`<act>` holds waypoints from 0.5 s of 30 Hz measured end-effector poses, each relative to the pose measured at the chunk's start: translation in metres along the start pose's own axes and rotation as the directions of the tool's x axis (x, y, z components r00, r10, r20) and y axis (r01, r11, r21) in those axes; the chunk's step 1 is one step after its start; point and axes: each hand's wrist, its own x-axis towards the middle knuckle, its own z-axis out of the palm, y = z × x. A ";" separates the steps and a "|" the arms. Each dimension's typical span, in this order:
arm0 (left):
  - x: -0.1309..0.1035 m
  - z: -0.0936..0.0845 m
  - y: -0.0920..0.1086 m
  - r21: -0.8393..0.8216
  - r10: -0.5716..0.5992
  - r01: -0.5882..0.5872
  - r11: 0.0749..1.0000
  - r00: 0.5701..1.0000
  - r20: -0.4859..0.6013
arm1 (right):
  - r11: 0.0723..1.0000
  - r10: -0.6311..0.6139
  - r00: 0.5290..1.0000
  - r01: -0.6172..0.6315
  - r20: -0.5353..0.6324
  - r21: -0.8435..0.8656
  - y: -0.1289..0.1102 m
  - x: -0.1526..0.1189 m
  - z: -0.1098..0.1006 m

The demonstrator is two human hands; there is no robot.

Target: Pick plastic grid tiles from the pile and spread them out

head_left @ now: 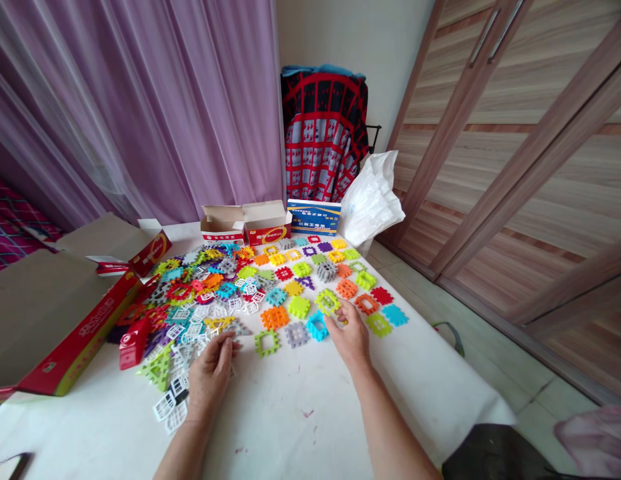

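My right hand (351, 339) is closed at the fingertips on a lime-green square building piece (327, 301) with a hollow middle. A bright blue piece (317, 325) sits just below it, partly beside my thumb. My left hand (211, 368) has its fingers curled together next to a grey notched piece (237, 327); whether it pinches anything is hidden. Between the hands lie a lime frame piece (267, 343), a grey-purple piece (297, 335) and an orange piece (275, 317). White window-shaped pieces (177, 415) lie left of my left hand.
A mixed heap of coloured pieces (210, 280) covers the table's left; spaced pieces lie in rows on the right. Open cartons (80, 333), small red boxes (267, 232), a blue box (314, 219) and a white bag (373, 197) surround them. The white table's (290, 427) right edge borders the floor.
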 end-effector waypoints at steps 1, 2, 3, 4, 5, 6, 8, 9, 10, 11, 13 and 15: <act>0.000 0.000 0.001 -0.004 0.001 -0.001 1.000 1.000 -0.001 | 1.000 -0.008 1.000 0.008 -0.007 -0.010 0.000 0.000 -0.001; 0.000 0.000 0.002 -0.008 0.003 -0.003 1.000 1.000 -0.002 | 1.000 -0.014 1.000 0.014 -0.012 -0.023 0.001 -0.001 -0.004; 0.000 0.000 0.003 -0.009 0.005 -0.005 1.000 1.000 -0.003 | 0.999 -0.018 1.000 0.017 -0.014 -0.039 0.002 -0.001 -0.007; 0.000 0.000 0.004 -0.010 0.007 -0.007 1.000 1.000 -0.004 | 0.998 -0.019 1.000 0.018 -0.016 -0.058 0.004 -0.001 -0.012; 0.000 0.000 0.005 -0.009 0.010 -0.010 1.000 1.000 -0.004 | 0.997 -0.015 1.000 0.013 -0.019 -0.082 0.007 -0.001 -0.017; 0.000 0.000 0.005 -0.008 0.013 -0.013 1.000 1.000 -0.003 | 0.994 -0.004 1.000 0.002 -0.025 -0.107 0.010 0.000 -0.024; 0.000 -0.001 0.005 0.001 0.022 -0.022 1.000 1.000 0.003 | 0.985 0.045 0.998 -0.053 -0.052 -0.164 0.019 0.001 -0.041; 0.000 -0.001 0.005 0.006 0.028 -0.028 1.000 1.000 0.009 | 0.976 0.083 0.994 -0.096 -0.072 -0.196 0.024 0.002 -0.050; 0.001 -0.001 0.005 0.011 0.035 -0.035 0.999 0.999 0.015 | 0.963 0.125 0.988 -0.143 -0.093 -0.227 0.029 0.003 -0.059; 0.001 -0.002 0.006 0.016 0.041 -0.041 0.999 0.999 0.020 | 0.948 0.163 0.980 -0.186 -0.111 -0.258 0.034 0.003 -0.068; 0.001 -0.002 0.007 0.020 0.047 -0.047 0.999 0.999 0.021 | 0.919 0.216 0.968 -0.245 -0.126 -0.310 0.041 0.003 -0.083; 0.000 -0.002 0.009 0.020 0.041 -0.041 0.999 0.999 0.015 | 0.895 0.244 0.963 -0.269 -0.116 -0.355 0.045 0.001 -0.094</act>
